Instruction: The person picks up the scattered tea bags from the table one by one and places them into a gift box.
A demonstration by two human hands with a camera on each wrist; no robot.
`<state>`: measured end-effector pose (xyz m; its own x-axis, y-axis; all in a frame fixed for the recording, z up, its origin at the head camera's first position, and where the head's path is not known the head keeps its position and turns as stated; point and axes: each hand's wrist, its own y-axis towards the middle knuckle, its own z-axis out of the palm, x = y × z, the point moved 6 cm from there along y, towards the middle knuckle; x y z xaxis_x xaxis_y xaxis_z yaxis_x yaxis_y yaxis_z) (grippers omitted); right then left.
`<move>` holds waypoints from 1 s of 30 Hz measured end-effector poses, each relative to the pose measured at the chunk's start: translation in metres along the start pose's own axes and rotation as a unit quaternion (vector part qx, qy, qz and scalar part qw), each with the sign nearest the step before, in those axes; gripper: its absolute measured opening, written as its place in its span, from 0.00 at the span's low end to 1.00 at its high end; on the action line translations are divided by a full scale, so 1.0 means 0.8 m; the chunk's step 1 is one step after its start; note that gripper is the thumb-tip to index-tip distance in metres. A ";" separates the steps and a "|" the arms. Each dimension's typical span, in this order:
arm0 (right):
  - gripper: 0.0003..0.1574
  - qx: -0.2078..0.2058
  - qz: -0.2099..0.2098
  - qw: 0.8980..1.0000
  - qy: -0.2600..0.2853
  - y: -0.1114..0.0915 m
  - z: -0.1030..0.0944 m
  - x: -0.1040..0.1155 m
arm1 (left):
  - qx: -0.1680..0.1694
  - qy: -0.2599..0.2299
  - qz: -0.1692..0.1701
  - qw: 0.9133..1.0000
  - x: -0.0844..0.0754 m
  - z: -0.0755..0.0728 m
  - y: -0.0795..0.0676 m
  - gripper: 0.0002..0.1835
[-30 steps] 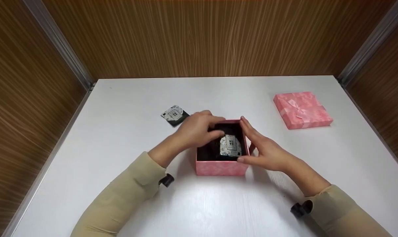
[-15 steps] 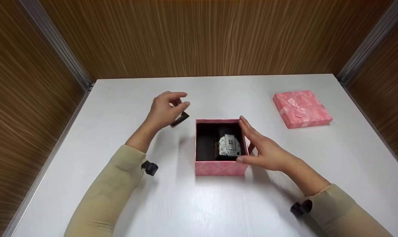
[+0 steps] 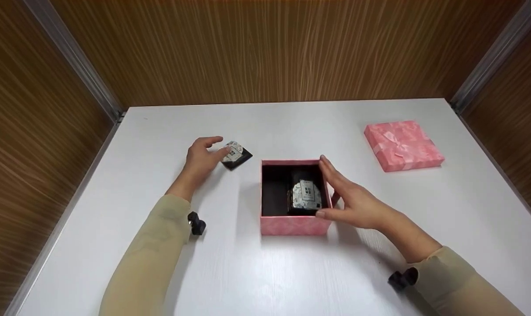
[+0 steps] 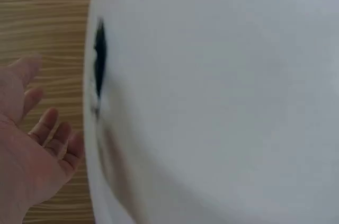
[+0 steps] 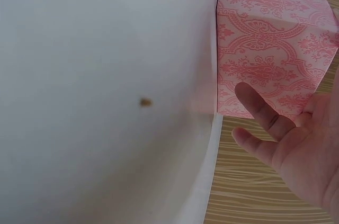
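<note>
In the head view a small dark packet with a white floral label (image 3: 233, 154) lies on the table left of the pink box. My left hand (image 3: 200, 158) is at its left side, thumb over the label's edge and fingers apart; whether the thumb touches cannot be told. From the left wrist view, the left hand (image 4: 39, 144) has its fingers loosely bent, with the packet (image 4: 100, 60) edge-on. The lidless pink box (image 3: 294, 225) holds a similar labelled packet (image 3: 306, 195) on its right side. My right hand (image 3: 355, 202) rests along the box's right rim, fingers fairly straight. In the right wrist view, its fingers lie near the patterned wall (image 5: 270, 65).
A pink lid with a ribbon bow (image 3: 403, 147) lies at the right of the white table (image 3: 274, 272). Wood-grain panels (image 3: 265, 52) rise behind the table and along both sides.
My left hand has come out of the box and moved left, over the packet on the table and then down to its left side. The right hand stays at the box.
</note>
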<state>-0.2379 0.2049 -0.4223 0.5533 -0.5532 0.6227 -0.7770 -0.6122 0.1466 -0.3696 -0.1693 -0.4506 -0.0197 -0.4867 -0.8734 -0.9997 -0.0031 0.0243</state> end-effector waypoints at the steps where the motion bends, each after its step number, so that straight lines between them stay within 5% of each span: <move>1: 0.71 0.000 0.001 1.000 0.000 0.000 0.000 0.000 | 0.005 0.002 -0.007 1.000 0.004 0.002 0.000 0.29; 12: 0.71 0.001 0.002 1.000 0.004 -0.003 0.001 0.003 | 0.033 0.083 -0.010 0.996 0.018 0.019 0.002 0.32; 22: 0.71 -0.001 0.003 1.000 -0.001 -0.003 -0.001 0.003 | 0.047 0.178 0.007 0.983 0.015 0.025 0.002 0.35; 30: 0.71 0.003 0.004 1.000 -0.001 -0.002 -0.001 0.004 | 0.054 0.192 0.004 0.980 0.015 0.025 0.001 0.34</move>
<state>-0.2349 0.2047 -0.4204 0.5477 -0.5596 0.6220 -0.7799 -0.6105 0.1375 -0.3708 -0.1580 -0.4711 -0.0408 -0.7798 -0.6246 -0.9956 0.0843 -0.0402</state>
